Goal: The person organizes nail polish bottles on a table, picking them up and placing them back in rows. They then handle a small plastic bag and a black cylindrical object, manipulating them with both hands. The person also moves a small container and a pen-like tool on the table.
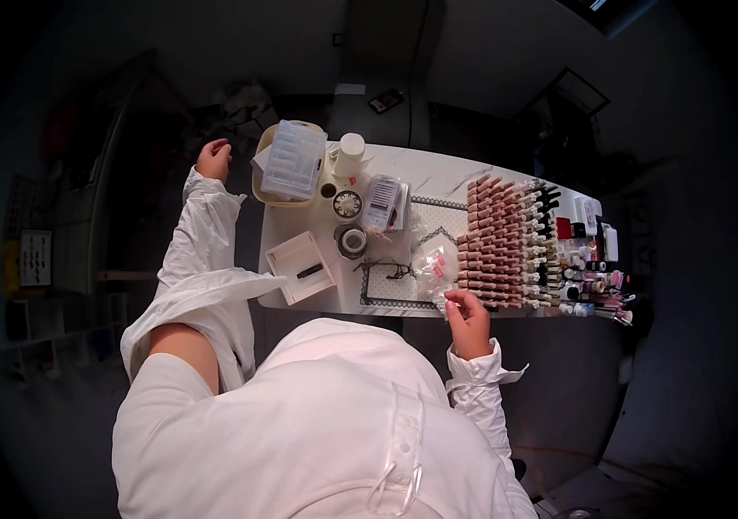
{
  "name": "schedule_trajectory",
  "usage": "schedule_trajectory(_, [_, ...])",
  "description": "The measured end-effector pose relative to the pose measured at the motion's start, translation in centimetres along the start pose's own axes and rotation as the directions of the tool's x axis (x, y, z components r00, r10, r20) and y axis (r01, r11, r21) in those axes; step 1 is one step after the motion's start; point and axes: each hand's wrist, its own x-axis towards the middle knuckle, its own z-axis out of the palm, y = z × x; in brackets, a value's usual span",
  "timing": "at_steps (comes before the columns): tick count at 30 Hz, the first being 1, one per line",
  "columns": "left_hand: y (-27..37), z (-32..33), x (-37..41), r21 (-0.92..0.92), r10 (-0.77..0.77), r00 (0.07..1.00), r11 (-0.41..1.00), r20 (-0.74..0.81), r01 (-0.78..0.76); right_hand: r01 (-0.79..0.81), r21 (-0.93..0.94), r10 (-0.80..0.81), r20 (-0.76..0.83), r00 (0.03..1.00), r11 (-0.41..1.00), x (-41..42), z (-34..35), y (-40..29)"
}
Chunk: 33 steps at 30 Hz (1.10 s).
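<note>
My right hand (470,325) is at the table's front edge, thumb and fingers pinching the near end of a clear plastic bag (437,267). Small red-and-white labels show through the bag, which lies on a dotted mat with a dark lace border (388,295). Out past the table's left side, my left hand (214,162) is raised with its fingers curled. No object shows in it, though the inside of the curl is hidden. Closest to that hand stands a cream basket (258,185) with a clear compartment box (294,159) on top.
Dense rows of pinkish-capped bottles (495,246) fill the table's right half, with jars and small boxes (592,279) beyond. On the left are an open pale box (281,276) holding a black stick (310,270), a white pump bottle (349,156) and a round container (351,241).
</note>
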Motion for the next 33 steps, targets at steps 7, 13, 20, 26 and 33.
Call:
schedule_trajectory(7, [13.3, 2.6, -11.3, 0.006, 0.502, 0.862, 0.864, -0.075, -0.503, 0.516, 0.004, -0.484, 0.352, 0.801, 0.856, 1.0, 1.9, -10.4])
schedule_trajectory(13, [19.4, 8.4, -19.5, -0.026, 0.646, 0.763, 0.764, 0.023, -0.645, 0.556, 0.232, -0.525, 0.72, 0.453, 0.798, 1.8, 6.1, -15.7])
schedule_trajectory(20, [21.4, 13.1, -22.5, -0.094, 0.702, 0.703, 0.712, 0.114, -0.696, 0.519, 0.363, -0.544, 0.801, 0.251, 0.774, 1.0, 10.9, -15.3])
schedule_trajectory(26, [22.0, 14.7, -22.6, -0.099, 0.693, 0.713, 0.721, 0.109, -0.686, 0.431, 0.33, -0.433, 0.886, 0.166, 0.84, 0.3, 12.0, -14.9])
schedule_trajectory(33, [22.4, 14.7, -22.1, -0.093, 0.67, 0.74, 0.742, 0.056, -0.664, 0.636, 0.34, -0.611, 0.745, 0.267, 0.692, 0.0, 12.6, -14.0])
